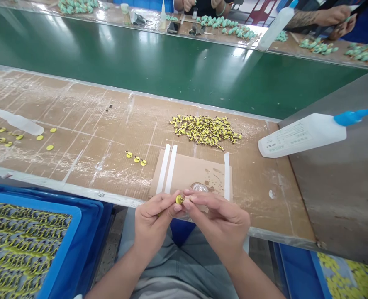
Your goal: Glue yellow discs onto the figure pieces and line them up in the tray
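Between thumb and fingertips, my left hand pinches a small round yellow disc with a dark piece on its face. My right hand meets it from the other side, fingers pinched together against the disc's edge; whatever they hold is hidden. Both hands are over the front edge of a cardboard sheet with white tape strips. A clear glossy patch lies on the sheet just beyond my fingers. Behind the sheet is a pile of tiny yellow-and-dark pieces. Left of the sheet lie three yellow discs with dark pieces.
A white squeeze bottle with blue nozzle leans by the grey side panel. Blue trays of yellow pieces stand at left and right. Beyond the green belt, co-workers' hands work near mint-green pieces.
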`<state>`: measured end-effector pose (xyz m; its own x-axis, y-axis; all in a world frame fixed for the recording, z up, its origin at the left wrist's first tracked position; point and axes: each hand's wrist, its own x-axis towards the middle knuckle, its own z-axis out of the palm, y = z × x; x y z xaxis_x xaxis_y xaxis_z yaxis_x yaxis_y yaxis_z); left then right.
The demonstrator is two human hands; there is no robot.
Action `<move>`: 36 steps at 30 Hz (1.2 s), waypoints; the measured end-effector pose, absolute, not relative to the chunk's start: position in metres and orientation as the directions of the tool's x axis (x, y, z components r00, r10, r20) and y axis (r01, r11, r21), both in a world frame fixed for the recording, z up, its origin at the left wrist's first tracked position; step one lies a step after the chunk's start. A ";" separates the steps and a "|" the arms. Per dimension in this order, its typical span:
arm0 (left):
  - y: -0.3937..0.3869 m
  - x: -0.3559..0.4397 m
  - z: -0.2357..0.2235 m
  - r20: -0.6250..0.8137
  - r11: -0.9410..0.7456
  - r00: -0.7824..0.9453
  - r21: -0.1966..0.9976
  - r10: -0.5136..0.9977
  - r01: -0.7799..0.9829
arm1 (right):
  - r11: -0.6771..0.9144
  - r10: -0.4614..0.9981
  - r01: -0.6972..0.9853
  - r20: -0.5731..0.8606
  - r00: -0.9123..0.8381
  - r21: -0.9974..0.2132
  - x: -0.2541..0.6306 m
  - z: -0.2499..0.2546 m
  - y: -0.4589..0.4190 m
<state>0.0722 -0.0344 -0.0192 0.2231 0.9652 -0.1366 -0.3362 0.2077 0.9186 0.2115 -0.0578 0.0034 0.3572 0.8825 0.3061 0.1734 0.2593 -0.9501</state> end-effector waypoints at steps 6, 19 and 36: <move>-0.039 0.065 -0.017 -0.106 0.136 0.149 0.967 0.983 -0.213 | 0.213 0.883 0.172 0.265 0.387 -0.962 0.202 -0.007 -0.058; -0.037 0.040 -0.012 -0.161 0.163 0.025 0.968 0.987 -0.190 | 0.194 0.892 0.067 0.204 0.402 -0.979 0.164 -0.021 -0.046; -0.018 0.025 -0.015 -0.390 0.349 0.053 0.746 0.919 -0.567 | 0.033 0.900 -0.003 0.028 0.434 -0.999 0.155 -0.015 -0.005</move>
<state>0.0250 -0.0179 -0.0146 0.0527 0.9194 -0.3897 -0.5666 0.3489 0.7465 0.1552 -0.0053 -0.0150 0.4342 0.9004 0.0282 -0.0034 0.0330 -0.9994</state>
